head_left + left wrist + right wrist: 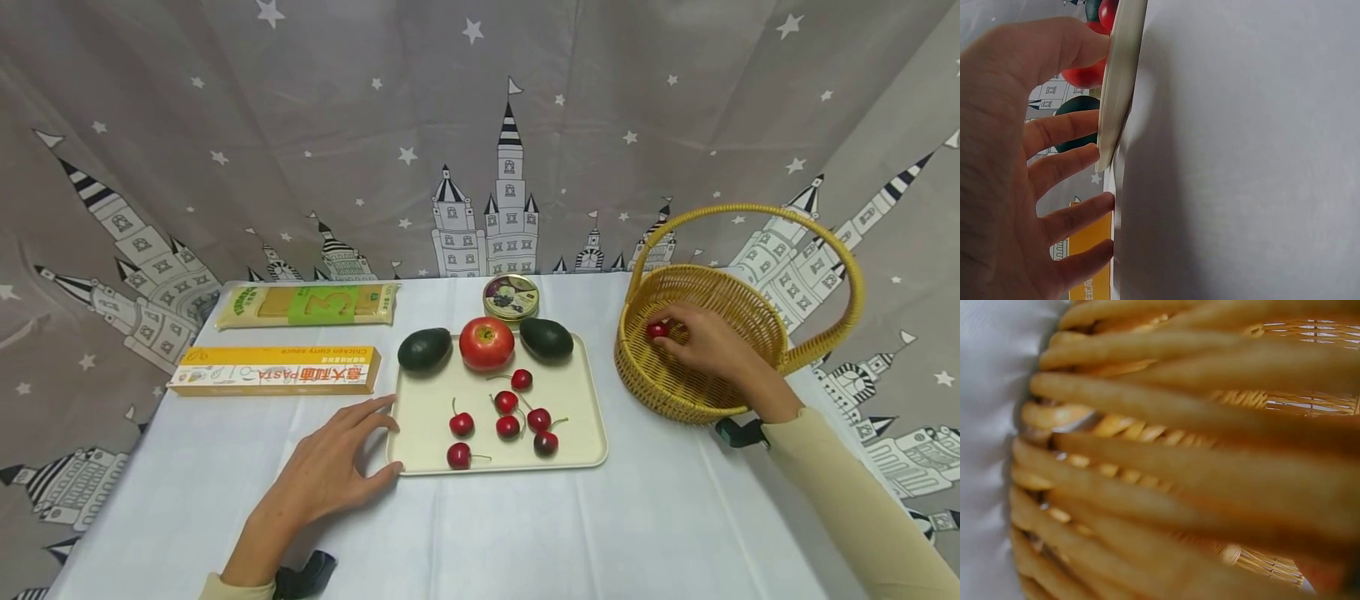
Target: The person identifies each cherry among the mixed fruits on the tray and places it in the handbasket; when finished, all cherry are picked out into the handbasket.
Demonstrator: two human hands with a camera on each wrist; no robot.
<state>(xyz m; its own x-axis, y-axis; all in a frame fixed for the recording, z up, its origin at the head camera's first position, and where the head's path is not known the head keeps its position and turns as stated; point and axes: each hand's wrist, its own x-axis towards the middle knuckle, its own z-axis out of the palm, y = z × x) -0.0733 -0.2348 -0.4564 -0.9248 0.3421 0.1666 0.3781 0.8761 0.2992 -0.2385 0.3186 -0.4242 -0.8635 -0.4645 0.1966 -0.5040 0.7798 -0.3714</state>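
My right hand (701,340) reaches inside the yellow wicker basket (651,387) and pinches a red cherry (657,330) at its fingertips, low in the basket. In the right wrist view, the woven basket wall (1166,412) fills most of the picture and hides hand and cherry. My left hand (330,460) touches the left edge of the cream tray (427,400) with thumb and fingertips, its fingers spread and fairly straight. Several stemmed cherries (507,427) lie on the tray. Behind them are a red tomato-like fruit (487,343) and two dark green avocados (425,350), (547,340).
A round tin (512,297) stands behind the tray. To the left lie a yellow pasta box (277,371) and a pack of noodles (309,305). The basket's tall handle (750,208) arches over my right hand. White cloth (510,533) covers the table.
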